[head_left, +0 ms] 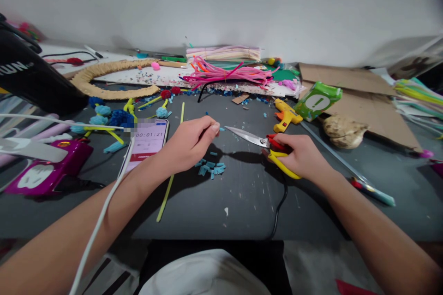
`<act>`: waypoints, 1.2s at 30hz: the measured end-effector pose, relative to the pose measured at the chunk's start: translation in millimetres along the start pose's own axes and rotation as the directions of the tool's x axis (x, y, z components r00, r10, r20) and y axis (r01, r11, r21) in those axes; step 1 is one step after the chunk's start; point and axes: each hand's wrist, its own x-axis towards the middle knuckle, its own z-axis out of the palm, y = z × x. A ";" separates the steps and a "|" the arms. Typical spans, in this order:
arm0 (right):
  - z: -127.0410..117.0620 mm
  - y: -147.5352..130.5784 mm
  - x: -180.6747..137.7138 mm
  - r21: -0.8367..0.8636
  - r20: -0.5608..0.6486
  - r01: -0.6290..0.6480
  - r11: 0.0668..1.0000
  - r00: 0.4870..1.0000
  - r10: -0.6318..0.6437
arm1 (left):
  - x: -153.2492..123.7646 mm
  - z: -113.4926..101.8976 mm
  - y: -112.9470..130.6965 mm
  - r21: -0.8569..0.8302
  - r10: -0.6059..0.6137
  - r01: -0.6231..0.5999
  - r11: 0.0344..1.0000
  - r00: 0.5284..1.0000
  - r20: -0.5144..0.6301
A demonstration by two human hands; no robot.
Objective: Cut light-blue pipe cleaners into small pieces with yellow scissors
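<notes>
My right hand (299,154) grips a pair of scissors (247,136) with red and yellow handles. The blades look closed and point left toward my other hand. My left hand (194,143) is closed in a pinch, and a small blue strip (222,129) sticks out past the fingertips, just short of the scissor tip. Below it lies a small heap of cut light-blue pieces (212,168) on the dark grey table (242,207). A yellow-green pipe cleaner (165,198) runs under my left wrist.
A phone (148,140) showing a timer lies by my left forearm, crossed by a white cable. Yellow glue gun (286,115), green pack (320,100) and cardboard (377,120) are at right. Pink pipe cleaners (228,73) lie at the back; a black tumbler (38,69) stands left.
</notes>
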 end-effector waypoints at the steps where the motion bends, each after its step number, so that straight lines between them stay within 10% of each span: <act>1: -0.5 -1.2 0.1 0.008 -0.003 -0.006 1.000 1.000 0.006 | 0.1 0.0 0.3 0.003 -0.003 0.003 1.000 1.000 0.000; 36: -0.1 -6.1 1.8 0.047 -0.020 0.007 0.999 1.000 -0.006 | -0.2 2.1 -0.8 -0.002 -0.006 0.006 1.000 1.000 -0.016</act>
